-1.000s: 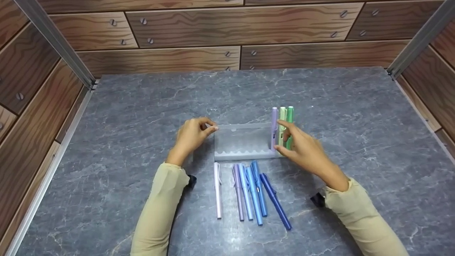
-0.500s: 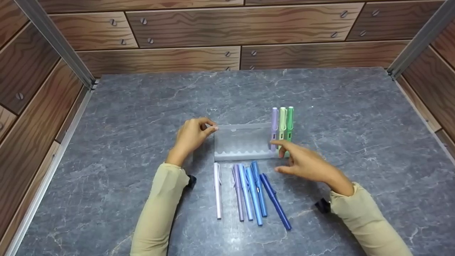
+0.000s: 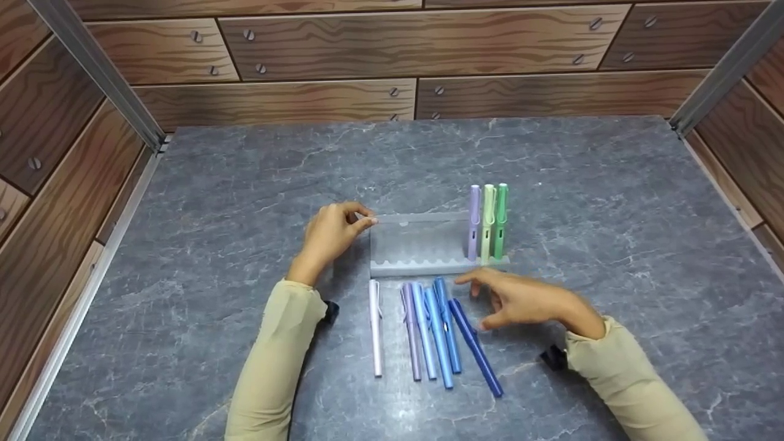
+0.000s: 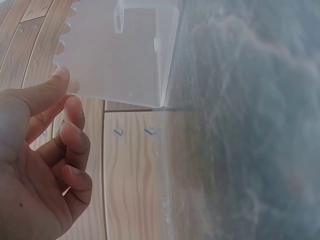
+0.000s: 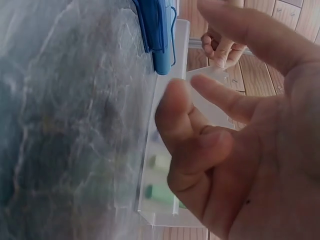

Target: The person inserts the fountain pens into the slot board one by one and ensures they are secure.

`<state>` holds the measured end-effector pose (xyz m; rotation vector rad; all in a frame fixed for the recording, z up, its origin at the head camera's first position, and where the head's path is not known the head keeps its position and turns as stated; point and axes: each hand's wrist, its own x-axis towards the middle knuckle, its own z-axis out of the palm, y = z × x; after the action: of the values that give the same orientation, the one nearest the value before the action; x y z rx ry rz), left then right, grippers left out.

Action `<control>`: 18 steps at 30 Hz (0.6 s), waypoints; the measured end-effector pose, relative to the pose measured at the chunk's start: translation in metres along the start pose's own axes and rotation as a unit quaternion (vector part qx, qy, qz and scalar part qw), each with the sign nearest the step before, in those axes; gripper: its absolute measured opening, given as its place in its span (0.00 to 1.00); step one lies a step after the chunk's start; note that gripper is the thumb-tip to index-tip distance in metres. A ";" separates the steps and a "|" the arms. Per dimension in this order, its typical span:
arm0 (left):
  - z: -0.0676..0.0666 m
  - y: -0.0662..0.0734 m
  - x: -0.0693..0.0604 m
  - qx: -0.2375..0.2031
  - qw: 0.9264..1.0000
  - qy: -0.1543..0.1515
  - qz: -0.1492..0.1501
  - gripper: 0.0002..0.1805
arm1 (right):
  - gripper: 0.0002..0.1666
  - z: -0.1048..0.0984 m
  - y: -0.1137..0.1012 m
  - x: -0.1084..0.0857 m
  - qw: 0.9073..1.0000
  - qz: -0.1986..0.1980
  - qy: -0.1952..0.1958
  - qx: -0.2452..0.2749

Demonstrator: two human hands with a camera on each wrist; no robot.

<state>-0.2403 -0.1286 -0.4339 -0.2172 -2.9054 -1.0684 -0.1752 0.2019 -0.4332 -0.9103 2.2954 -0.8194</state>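
A translucent pen stand with a scalloped front bears a lilac pen, a pale green pen and a green pen upright at its right end. The left hand pinches the stand's upper left corner between thumb and fingers; in the left wrist view, the left hand meets the stand's clear panel at its edge. Holding nothing, the right hand hovers with parted fingers beside the dark blue pen. Blue pens appear near the right hand in the right wrist view.
In front of the stand lie a pale pink pen, a purple pen and several blue pens. Wood-patterned walls and metal posts enclose the grey marbled table.
The right hand has let go of the lilac pen, which stands in the rack, and has moved down toward the dark blue pen. The left hand has kept its place.
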 end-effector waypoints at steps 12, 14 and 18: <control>0.000 0.000 -0.001 -0.003 1.000 0.001 0.000 0.11 | 0.41 0.007 -0.001 0.002 0.999 -0.012 -0.034 -0.014; 0.000 0.000 -0.001 -0.004 1.000 0.001 0.000 0.11 | 0.41 0.008 -0.001 0.002 0.999 -0.012 -0.033 -0.024; 0.000 0.001 0.000 -0.002 1.000 -0.004 0.000 0.12 | 0.40 0.009 -0.002 0.002 0.998 -0.017 -0.025 -0.053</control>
<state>-0.2398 -0.1285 -0.4334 -0.2225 -2.9093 -1.0769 -0.1702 0.1962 -0.4388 -1.0062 2.3033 -0.6866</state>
